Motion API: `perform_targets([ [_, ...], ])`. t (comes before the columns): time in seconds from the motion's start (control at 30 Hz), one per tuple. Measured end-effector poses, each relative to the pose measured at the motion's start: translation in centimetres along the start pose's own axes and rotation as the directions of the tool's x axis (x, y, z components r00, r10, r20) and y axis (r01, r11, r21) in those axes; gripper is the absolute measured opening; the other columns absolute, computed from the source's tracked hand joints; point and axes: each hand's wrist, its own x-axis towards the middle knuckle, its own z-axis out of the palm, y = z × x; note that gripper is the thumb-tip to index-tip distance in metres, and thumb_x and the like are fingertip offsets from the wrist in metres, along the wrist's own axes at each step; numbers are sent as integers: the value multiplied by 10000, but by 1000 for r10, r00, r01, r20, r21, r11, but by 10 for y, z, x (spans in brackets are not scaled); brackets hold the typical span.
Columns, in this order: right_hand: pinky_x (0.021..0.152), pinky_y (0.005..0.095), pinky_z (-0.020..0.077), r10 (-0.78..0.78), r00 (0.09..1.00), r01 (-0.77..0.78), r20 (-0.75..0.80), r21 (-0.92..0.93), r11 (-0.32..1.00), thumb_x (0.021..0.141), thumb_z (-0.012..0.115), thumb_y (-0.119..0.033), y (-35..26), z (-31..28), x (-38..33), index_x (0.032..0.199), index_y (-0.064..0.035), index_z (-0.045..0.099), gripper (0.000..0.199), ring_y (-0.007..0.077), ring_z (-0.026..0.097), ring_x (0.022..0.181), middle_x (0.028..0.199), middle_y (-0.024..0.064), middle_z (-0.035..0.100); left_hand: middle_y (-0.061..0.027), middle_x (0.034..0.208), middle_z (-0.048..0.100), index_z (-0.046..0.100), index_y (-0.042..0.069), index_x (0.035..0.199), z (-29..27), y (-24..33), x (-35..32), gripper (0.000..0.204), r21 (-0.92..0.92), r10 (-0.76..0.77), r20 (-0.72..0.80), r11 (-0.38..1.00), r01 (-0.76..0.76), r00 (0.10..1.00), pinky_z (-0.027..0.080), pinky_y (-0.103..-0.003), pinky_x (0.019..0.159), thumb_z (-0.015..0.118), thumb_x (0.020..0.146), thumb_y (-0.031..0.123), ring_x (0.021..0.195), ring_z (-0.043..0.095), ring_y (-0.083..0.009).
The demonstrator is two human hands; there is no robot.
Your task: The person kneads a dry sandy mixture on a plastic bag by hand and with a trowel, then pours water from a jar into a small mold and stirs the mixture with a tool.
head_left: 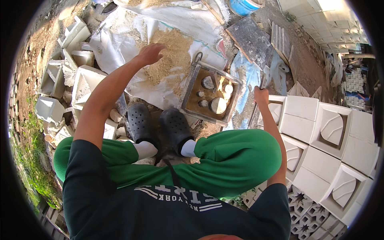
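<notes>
My left hand [151, 54] hovers palm down at the edge of a pile of pale sandy powder [172, 50], fingers stretched out and holding nothing. The powder lies on a white woven sheet [138, 90]. To the right of the pile sits a square mould frame [189, 89], with a wire loop at its far corner. Inside it are round raised plugs and a coating of tan powder. My right hand [261, 96] is closed around a long dark bar [263, 81], beyond the mould's right side. The bar's lower end is partly hidden by my knee.
Broken grey-white blocks [86, 82] are heaped on the left. Pale patterned blocks [300, 108] stand in rows on the right. A dark board [250, 42] and a blue bucket [245, 6] lie farther off. My black clogs [176, 126] are close to the mould.
</notes>
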Motion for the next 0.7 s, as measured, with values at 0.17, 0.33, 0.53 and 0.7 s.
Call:
perform_targets([
  [0.17,892,474,513,-100,987,139,126,-361,922,819,619,-405,67,37,90,959,27,697,461,416,644,1045,1074,280,667,-101,1346,563,530,150,1338,-90,18,-9,480,162,-47,141,986,23,989,433,-434,1037,655,887,252,1248,527,-290],
  [0.33,805,480,527,-460,865,498,198,-230,836,835,560,-214,-32,29,125,950,-44,709,254,421,665,909,941,249,685,-126,1188,635,534,161,1319,-126,8,-18,469,201,-108,50,975,96,993,465,-456,973,625,897,345,1139,590,-314],
  [0.53,796,412,519,-756,570,798,321,2,603,849,592,-332,-252,90,40,1039,-103,680,310,315,682,872,928,152,708,-171,1313,548,480,104,1366,-41,8,4,547,-12,-305,38,952,305,952,444,-446,1016,626,900,349,1220,533,-336],
  [0.7,1023,484,445,-804,181,962,566,69,265,740,782,-425,-283,180,26,1467,-186,364,873,391,464,1296,1473,227,395,-221,1522,281,294,158,1489,22,55,27,866,-32,-292,28,956,293,956,334,-501,1115,735,797,434,1391,314,-412],
])
